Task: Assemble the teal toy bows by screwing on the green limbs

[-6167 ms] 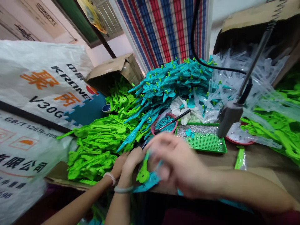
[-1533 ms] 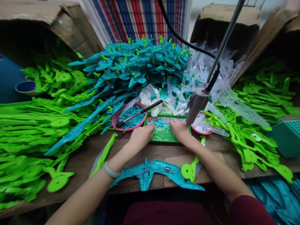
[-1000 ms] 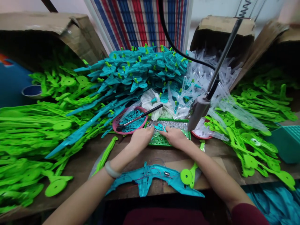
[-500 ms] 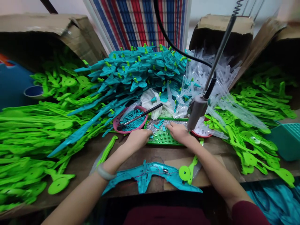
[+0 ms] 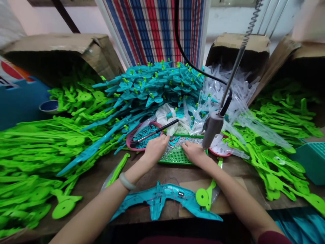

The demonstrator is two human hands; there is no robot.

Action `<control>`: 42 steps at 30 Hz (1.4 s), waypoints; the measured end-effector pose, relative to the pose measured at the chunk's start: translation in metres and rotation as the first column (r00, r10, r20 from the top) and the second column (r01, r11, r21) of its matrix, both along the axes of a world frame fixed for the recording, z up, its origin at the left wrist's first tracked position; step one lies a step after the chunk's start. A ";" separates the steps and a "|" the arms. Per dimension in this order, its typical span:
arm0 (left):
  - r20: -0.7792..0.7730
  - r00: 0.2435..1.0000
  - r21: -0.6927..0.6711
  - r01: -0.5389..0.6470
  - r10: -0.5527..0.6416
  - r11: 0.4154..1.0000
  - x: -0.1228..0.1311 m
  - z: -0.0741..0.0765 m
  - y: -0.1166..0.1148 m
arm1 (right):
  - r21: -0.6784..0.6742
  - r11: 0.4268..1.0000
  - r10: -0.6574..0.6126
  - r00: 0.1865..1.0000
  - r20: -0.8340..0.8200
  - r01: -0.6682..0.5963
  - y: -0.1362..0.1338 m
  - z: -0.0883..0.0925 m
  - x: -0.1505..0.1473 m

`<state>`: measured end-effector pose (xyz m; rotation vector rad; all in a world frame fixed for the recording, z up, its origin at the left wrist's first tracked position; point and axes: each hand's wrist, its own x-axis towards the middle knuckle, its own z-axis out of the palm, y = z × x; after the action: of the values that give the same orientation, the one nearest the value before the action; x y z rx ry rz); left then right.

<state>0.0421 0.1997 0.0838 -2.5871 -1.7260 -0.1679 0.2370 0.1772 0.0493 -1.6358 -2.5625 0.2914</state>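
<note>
My left hand (image 5: 155, 149) rests on the left edge of a small green perforated tray (image 5: 177, 156), fingers curled down among the tiny silver screws and small teal bits in it. My right hand (image 5: 194, 152) lies on the tray's right part, fingers bent and pinching among the screws; what they hold is too small to make out. In front of my wrists lies a teal plastic toy shell (image 5: 165, 200) with thin wires and a small metal part inside. A green plastic piece with a round disc (image 5: 203, 196) leans on its right end.
A hanging electric screwdriver (image 5: 212, 126) on a coiled cable dangles just right of my right hand. A pink basket (image 5: 142, 137) with teal bits and a black tool stands behind my left hand. Heaps of green parts (image 5: 38, 152), teal parts (image 5: 152, 88) and clear bags (image 5: 228, 91) surround the table; cardboard boxes stand behind.
Both hands stay on the green tray, shifting slightly among the screws. My left hand has moved a little further onto the tray. The view has tilted up slightly.
</note>
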 end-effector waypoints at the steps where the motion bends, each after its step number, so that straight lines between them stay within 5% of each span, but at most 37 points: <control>1: 0.038 0.999 0.002 0.007 -0.007 1.000 0.001 0.001 0.000 | 0.008 1.000 -0.006 0.999 -0.031 0.006 -0.001 0.001 -0.001; 9: 0.240 0.968 -0.056 0.092 -0.076 0.994 -0.023 0.004 -0.027 | 0.018 0.995 -0.095 0.965 -0.243 0.102 0.002 0.014 0.003; 13: 0.173 0.982 -0.088 0.094 -0.077 0.992 -0.033 -0.012 -0.025 | -0.013 0.980 -0.200 0.972 -0.127 0.200 0.002 0.011 0.010; 19: -0.020 0.992 -0.123 0.120 -0.124 0.985 -0.010 -0.027 0.002 | 0.021 0.975 -0.222 0.975 0.000 0.222 0.002 0.015 0.013; 28: -0.238 0.970 -0.109 0.020 -0.045 0.994 0.005 -0.020 -0.005 | 0.022 0.973 -0.230 0.973 0.032 0.229 0.008 0.014 0.017; 36: -0.250 0.968 -0.102 -0.020 -0.006 0.995 0.013 -0.015 -0.007 | 0.010 0.979 -0.204 0.977 0.059 0.203 0.012 0.013 0.023; 42: -0.218 0.976 -0.100 -0.044 0.021 0.994 -0.004 0.002 -0.028 | -0.041 0.992 -0.115 0.992 0.059 0.117 0.012 0.007 0.025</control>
<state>0.0382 0.1718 0.0858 -2.5317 -1.7398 0.2038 0.2616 0.1888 0.0560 -1.8261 -2.5054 0.2996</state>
